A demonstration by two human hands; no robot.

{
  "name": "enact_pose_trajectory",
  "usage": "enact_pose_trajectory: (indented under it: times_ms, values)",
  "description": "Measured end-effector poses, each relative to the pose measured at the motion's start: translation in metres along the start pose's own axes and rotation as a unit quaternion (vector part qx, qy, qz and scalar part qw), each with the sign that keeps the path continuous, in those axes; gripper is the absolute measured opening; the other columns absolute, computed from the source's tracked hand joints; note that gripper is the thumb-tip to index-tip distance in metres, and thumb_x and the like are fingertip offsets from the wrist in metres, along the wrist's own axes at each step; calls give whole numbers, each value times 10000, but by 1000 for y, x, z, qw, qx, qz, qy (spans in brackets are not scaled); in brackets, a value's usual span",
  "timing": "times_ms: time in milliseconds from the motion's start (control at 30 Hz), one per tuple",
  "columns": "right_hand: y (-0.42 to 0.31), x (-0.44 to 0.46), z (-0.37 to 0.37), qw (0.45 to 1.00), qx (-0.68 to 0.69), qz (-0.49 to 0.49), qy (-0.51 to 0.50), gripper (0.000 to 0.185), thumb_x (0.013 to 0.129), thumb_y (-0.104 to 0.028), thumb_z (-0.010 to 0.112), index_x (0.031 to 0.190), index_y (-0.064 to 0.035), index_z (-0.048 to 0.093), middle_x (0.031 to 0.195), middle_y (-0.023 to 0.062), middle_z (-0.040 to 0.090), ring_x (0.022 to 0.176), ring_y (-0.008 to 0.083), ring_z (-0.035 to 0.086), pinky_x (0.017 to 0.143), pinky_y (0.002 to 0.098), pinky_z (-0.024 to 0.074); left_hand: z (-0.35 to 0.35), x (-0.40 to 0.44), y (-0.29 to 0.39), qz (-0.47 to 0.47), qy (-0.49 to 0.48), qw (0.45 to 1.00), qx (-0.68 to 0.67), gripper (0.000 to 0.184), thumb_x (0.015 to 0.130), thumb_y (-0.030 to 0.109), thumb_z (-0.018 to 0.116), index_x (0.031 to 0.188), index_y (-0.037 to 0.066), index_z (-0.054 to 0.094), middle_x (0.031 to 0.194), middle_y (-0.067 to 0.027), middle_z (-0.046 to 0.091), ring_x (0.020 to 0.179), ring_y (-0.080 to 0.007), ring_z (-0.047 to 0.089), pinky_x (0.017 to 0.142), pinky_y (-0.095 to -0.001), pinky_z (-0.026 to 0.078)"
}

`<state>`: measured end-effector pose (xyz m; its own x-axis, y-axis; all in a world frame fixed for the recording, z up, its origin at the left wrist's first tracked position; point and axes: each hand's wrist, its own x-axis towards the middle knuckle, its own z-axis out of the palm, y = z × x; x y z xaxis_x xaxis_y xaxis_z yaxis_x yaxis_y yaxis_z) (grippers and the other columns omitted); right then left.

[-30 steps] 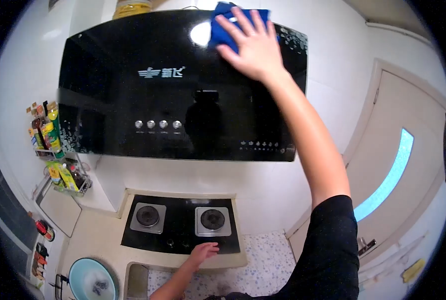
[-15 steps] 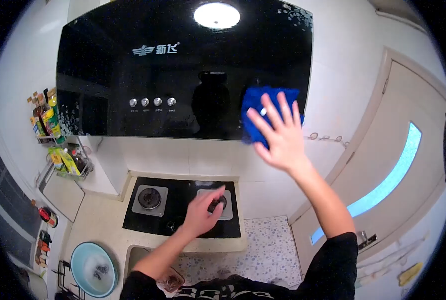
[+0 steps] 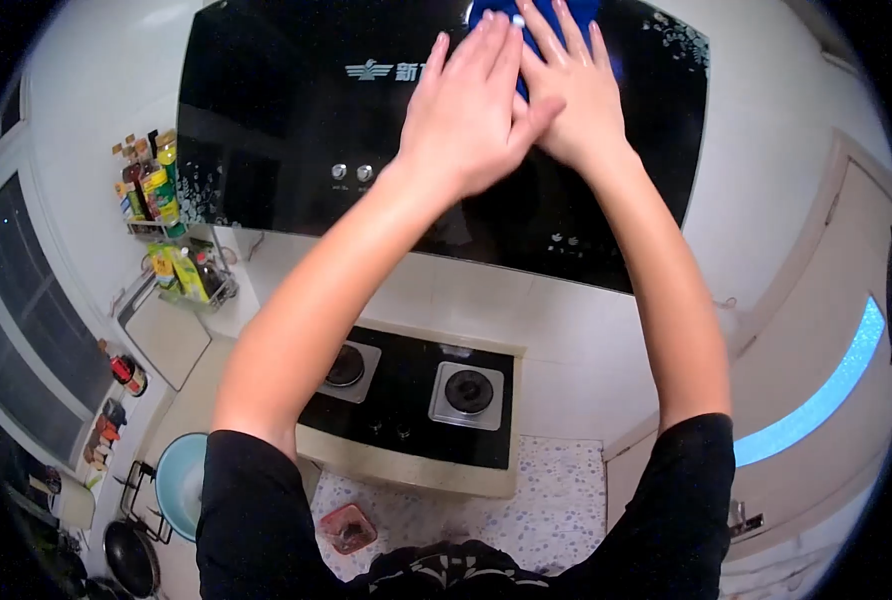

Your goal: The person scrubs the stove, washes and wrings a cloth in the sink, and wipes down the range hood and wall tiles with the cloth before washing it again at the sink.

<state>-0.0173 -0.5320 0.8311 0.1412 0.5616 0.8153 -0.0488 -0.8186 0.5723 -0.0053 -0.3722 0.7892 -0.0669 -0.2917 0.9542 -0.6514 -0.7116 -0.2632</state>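
Both my hands are raised to the black glossy range hood (image 3: 276, 120). With fingers spread flat, my right hand (image 3: 574, 100) presses a blue cloth (image 3: 584, 10) against the hood's upper part; the cloth is partly covered by my hands and cut off by the frame's top edge. My left hand (image 3: 471, 115) is open too, its fingers stretched upward and its fingertips by the cloth's left edge. Its thumb overlaps the right hand. Silver knobs (image 3: 352, 172) on the hood show left of my left wrist; other knobs are hidden behind it.
Below the hood is a black two-burner cooktop (image 3: 416, 400). Bottles stand on a wall rack (image 3: 151, 228) at the left. A light-blue basin (image 3: 181, 485) and a dark pan (image 3: 131, 558) are at lower left. A red container (image 3: 348, 528) lies low in front; a door (image 3: 806, 350) is at right.
My right hand has moved the blue cloth up and left from the hood's lower right corner. My left hand has risen from above the cooktop to beside it. The view has shifted.
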Motion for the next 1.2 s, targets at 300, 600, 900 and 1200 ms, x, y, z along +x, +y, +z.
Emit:
enact_pose_trajectory:
  times_ms: [300, 600, 900, 1200]
  values:
    - [-130, -135, -54, 979, 190, 40, -59, 556, 891, -397, 613, 1410, -196, 620, 1616, 98, 408, 1492, 403, 343, 1179, 632, 256, -76, -176, 55, -23, -213, 976, -49, 1020, 883, 670, 583, 1541, -72, 342, 1615, -270, 325, 1510, -372, 336, 1206, -610, 204]
    - [-216, -65, -30, 958, 279, -63, -31, 595, 845, -370, 668, 1368, -91, 611, 1628, 119, 378, 1509, 363, 323, 1235, 556, 223, -127, -226, -12, -117, -227, 964, 75, 963, 967, 673, 426, 1570, -63, 273, 1642, -264, 269, 1531, -379, 282, 1221, -616, 125]
    - [-274, -3, -11, 945, 294, -142, -30, 609, 840, -360, 667, 1373, -70, 616, 1612, 135, 392, 1521, 371, 281, 1252, 572, 181, -163, -243, -78, -155, -208, 960, 109, 855, 998, 547, 473, 1569, -60, 282, 1637, -260, 285, 1518, -393, 300, 1219, -596, 180]
    - [-166, -95, -45, 969, 231, -58, -71, 541, 844, -324, 668, 1360, -165, 642, 1633, 67, 388, 1517, 325, 331, 1228, 543, 243, -110, -205, 9, -36, -214, 974, -63, 913, 950, 607, 545, 1501, -102, 377, 1601, -326, 299, 1508, -477, 273, 1214, -592, 232]
